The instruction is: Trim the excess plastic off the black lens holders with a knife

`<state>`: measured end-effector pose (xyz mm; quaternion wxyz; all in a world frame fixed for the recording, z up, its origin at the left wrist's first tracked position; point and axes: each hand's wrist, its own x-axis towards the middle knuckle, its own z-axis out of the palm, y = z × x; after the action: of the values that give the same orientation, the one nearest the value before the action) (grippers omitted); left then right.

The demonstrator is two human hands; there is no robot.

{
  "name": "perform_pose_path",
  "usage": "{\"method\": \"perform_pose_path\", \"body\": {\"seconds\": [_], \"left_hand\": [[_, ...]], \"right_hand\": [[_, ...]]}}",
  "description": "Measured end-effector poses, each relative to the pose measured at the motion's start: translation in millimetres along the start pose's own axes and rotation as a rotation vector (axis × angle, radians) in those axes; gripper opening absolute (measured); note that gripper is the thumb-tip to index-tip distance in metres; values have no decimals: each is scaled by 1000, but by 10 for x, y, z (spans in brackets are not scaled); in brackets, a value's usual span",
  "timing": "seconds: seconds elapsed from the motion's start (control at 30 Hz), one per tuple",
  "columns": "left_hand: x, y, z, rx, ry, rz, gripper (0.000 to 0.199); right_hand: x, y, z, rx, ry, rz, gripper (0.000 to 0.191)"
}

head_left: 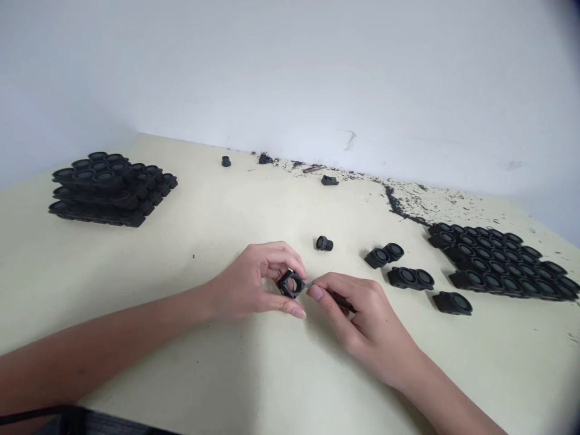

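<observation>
Near the middle of the table, my left hand (258, 281) grips a small black square housing (285, 283) with a round hole through it, between thumb and fingers. My right hand (357, 308) is closed around a thin dark-handled blade tool (342, 301), its handle mostly hidden in the palm. The tool's short metallic tip meets or nearly meets the housing's right edge; I cannot tell whether they touch. Just beyond my hands lies a black ribbed, threaded round part (324, 243) on its side.
Black housings with round inserts are stacked at the left (104, 187) and laid in rows at the right (502, 266). Several loose ones (410, 278) sit right of my hand. Black shavings (399, 208), a small cap (226, 161) and a block (330, 180) lie toward the wall.
</observation>
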<state>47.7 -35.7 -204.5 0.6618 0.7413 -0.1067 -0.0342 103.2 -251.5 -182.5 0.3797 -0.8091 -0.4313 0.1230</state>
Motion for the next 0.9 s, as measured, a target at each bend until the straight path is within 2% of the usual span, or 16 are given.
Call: {"method": "perform_pose_path", "body": {"seconds": [0.2, 0.4, 0.6, 0.8, 0.9], "left_hand": [[-22, 8, 7, 40, -38, 29, 34], [-24, 2, 5, 66, -12, -68, 38], [-18, -27, -8, 54, -16, -54, 39], [-20, -30, 4, 61, -18, -62, 37], [-18, -34, 1, 64, -16, -69, 38]], "right_hand": [[-4, 6, -9, -5, 4, 28, 24], [-11, 5, -11, 1, -22, 29, 24], [-3, 10, 38, 1, -1, 27, 24], [0, -12, 23, -15, -104, 19, 31], [-2, -19, 21, 1, -47, 45, 29]]}}
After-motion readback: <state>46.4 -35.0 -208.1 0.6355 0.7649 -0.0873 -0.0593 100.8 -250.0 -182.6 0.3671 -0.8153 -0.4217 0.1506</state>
